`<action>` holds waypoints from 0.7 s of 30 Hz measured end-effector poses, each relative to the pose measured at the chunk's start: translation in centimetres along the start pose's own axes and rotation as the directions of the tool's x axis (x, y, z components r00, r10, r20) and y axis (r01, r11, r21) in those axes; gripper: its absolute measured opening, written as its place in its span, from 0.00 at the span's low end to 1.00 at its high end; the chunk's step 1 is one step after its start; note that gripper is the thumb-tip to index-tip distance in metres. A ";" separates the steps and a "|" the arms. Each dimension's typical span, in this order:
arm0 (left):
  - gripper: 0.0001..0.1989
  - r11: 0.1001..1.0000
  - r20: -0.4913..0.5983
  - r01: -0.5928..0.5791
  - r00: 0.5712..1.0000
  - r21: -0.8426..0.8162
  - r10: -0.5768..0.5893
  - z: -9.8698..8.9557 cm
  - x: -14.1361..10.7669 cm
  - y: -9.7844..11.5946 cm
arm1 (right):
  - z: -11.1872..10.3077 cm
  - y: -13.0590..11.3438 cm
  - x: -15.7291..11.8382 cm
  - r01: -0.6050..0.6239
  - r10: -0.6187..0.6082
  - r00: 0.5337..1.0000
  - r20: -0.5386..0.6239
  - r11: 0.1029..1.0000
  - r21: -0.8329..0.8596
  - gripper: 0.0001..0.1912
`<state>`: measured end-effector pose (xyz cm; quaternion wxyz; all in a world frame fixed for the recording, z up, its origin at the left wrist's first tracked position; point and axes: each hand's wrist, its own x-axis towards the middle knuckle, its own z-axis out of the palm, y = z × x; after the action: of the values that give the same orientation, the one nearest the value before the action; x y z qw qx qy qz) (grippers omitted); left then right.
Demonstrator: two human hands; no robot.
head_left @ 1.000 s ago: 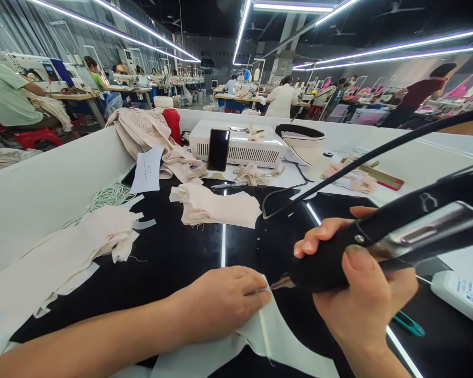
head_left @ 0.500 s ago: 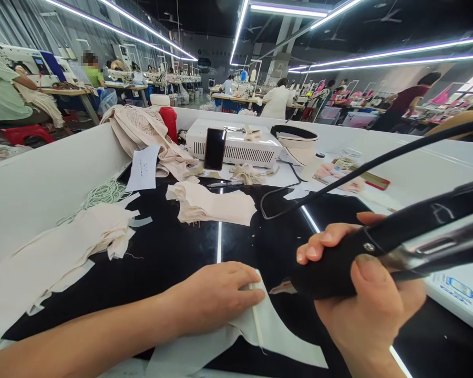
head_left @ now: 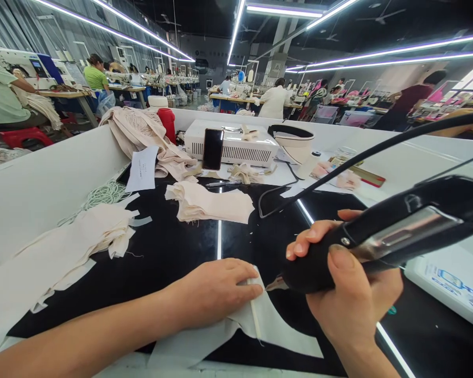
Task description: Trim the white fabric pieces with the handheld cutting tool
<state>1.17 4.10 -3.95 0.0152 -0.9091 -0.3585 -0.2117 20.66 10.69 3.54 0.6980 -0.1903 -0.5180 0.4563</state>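
Observation:
My left hand lies on a pale fabric piece, fingers extended and pressing it to the black tabletop. A narrow raised strip runs along the fabric just beside the fingertips. My right hand is closed around a black corded hand tool with a silver lever on its side. Its pointed metal tip is at the fabric's right edge, close to my left fingers; whether it touches the cloth I cannot tell.
Stacked cream fabric pieces lie ahead, with a longer pile at left. Behind stand a phone and a white vented box. The tool's black cable arches across the right side. A white case sits far right.
My right hand has brought the tool leftward, so its tip is now nearer the fabric edge. My left hand stays on the fabric. The view has shifted slightly.

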 end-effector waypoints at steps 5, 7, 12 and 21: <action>0.11 0.998 -0.081 -0.059 0.995 0.038 0.062 -1.0 0.4 0.0 | -0.3 -1.1 0.1 -0.008 0.010 0.999 -0.043 1.000 0.028 0.20; 0.12 0.996 -0.094 -0.084 0.992 0.020 0.085 -1.2 0.8 0.3 | -0.5 -1.5 0.0 -0.013 0.014 0.999 -0.052 0.999 0.031 0.21; 0.13 0.997 0.008 -0.065 0.998 -0.035 0.065 -0.9 1.0 1.2 | -0.6 -1.7 -0.4 -0.005 0.006 1.000 -0.026 1.000 0.028 0.21; 0.10 0.997 0.030 -0.063 0.997 -0.050 0.065 -0.6 0.8 1.4 | -0.5 -1.5 -0.9 -0.005 0.005 1.000 -0.007 1.000 0.006 0.22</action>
<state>2.37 3.50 -2.94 -0.0060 -0.9235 -0.3239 -0.2055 21.69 9.33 3.96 0.6992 -0.1910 -0.5138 0.4589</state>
